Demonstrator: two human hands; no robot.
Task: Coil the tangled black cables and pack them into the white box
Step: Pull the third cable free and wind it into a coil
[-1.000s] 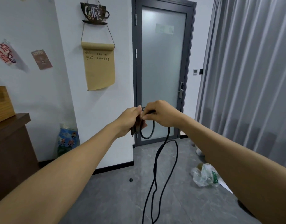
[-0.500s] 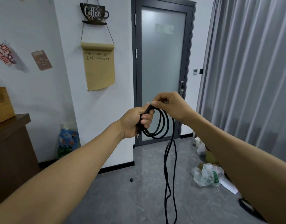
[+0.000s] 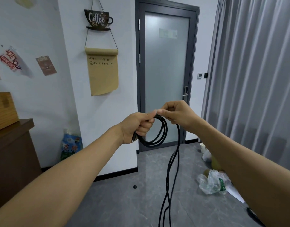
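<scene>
Now your left hand (image 3: 138, 126) grips one black cable (image 3: 159, 136), three loops coiled; right hand (image 3: 177, 114) pinches top; two strands hang toward floor (image 3: 124, 202).

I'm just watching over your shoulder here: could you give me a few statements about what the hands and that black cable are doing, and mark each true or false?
1. The left hand grips a bundle of coiled loops of the black cable. True.
2. The right hand hangs empty at the person's side. False: it pinches the cable beside the left hand.
3. All of the cable is already coiled. False: two strands hang down from the hands toward the floor.
4. The glass door behind the hands is closed. True.
5. The white box stands on the floor by the door. False: no white box is in view.
</scene>
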